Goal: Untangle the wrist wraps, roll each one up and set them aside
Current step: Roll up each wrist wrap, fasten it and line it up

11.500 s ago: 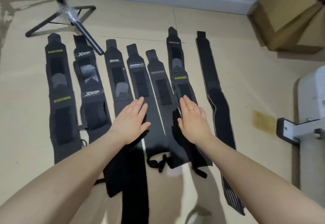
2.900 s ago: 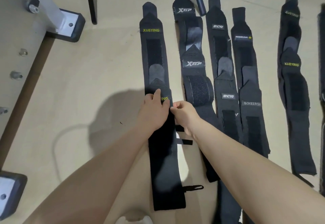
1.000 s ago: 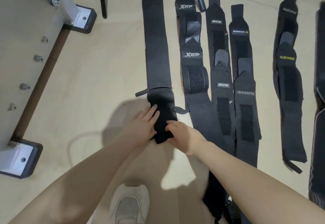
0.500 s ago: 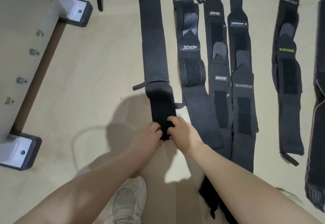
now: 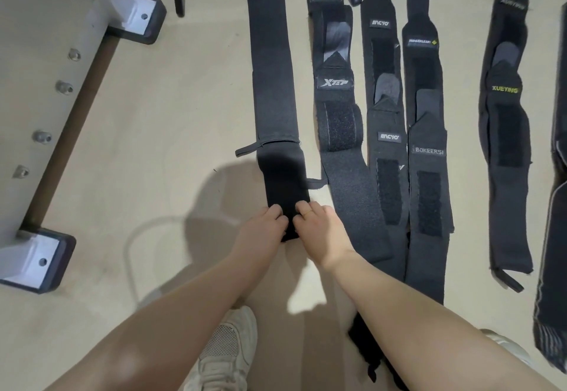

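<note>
On the floor, our left hand (image 5: 264,225) and right hand (image 5: 316,222) curl their fingers (image 5: 302,206) around the near end of the leftmost wrist wrap (image 5: 273,83), a soft, light strip running lengthwise straight away from us, best rolled from that end.

Both forearms are bare, with no sleeves in view. The left hand (image 5: 264,226) wears nothing on its fingers or wrist. The right hand (image 5: 319,229) has a thin gold-coloured ring (image 5: 308,213) on one finger, the only jewellery visible. Near the bottom edge, between the forearms, shows a white shoe (image 5: 225,355) with a mesh toe panel and smooth white side pieces. At the lower right, beyond the right forearm, the rounded pale toe of a second shoe (image 5: 504,344) shows, mostly hidden.
</note>
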Demonstrator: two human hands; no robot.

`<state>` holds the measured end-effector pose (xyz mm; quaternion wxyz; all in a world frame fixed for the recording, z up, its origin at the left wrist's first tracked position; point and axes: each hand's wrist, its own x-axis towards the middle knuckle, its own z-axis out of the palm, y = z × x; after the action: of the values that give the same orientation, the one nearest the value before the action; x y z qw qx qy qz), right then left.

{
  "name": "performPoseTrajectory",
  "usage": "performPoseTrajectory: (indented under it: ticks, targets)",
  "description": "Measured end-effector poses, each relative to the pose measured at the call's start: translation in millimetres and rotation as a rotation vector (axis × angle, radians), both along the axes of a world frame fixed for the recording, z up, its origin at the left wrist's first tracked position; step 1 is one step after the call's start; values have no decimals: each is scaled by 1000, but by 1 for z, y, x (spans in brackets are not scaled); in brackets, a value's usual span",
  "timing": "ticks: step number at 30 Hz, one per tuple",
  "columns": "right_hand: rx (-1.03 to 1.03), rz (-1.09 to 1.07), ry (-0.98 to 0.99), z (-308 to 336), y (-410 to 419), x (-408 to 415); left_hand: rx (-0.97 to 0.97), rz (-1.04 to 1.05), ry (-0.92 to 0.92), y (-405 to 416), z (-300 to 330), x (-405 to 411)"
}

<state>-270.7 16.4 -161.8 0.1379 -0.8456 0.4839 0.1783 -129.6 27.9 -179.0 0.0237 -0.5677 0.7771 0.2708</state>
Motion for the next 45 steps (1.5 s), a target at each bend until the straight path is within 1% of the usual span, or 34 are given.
performPoseTrajectory:
  ticks: [3,6,9,10,14,17,20,22,25,27,29,31,33,35,36,37,38,40,42,45]
  targets:
    - [-61,137,22,-1,0,-9,-48,-32,30,3,-3,0]
    - [-121,231,45,-1,-3,-13,-73,-38,-8,8,-5,0]
    - [-124,254,79,1,-5,-10,-80,-78,-18,15,-4,-1]
    - [-95,254,95,1,-4,-8,-86,-87,-20,17,-4,0]
    - [-43,207,117,1,-2,-7,-129,-123,-62,16,-1,-3]
    - [-51,172,86,-3,-3,-7,-209,-163,-101,13,-2,-5]
    - [-15,182,55,-6,-6,-9,-315,-145,-52,14,-11,-5]
    - [-22,169,36,-6,-10,-9,-283,-67,3,15,-14,-5]
    - [-38,162,13,4,-12,-6,-133,29,68,18,-11,-4]
    - [79,173,53,2,-11,-7,-54,97,131,22,-11,-1]
    - [155,123,60,5,-13,-2,-51,151,169,25,-9,0]
    - [171,56,68,6,-14,2,-40,151,171,23,-8,1]
    - [204,-77,24,4,-13,5,-74,56,148,20,-6,3]
    - [189,-240,-31,7,-13,6,-164,-103,59,18,-7,5]
    - [171,-291,-54,7,-15,6,-198,-138,16,17,-7,6]
    - [156,-295,-51,8,-16,6,-237,-159,-19,16,-10,7]
    - [142,-265,-51,8,-16,6,-273,-176,-46,15,-12,6]
    - [56,-139,-78,6,-14,2,-320,-192,-83,14,-15,5]
    - [9,-24,-50,0,-10,-7,-349,-190,-92,14,-13,5]
    - [-47,81,-97,-5,-6,-12,-323,-90,-42,18,-16,7]
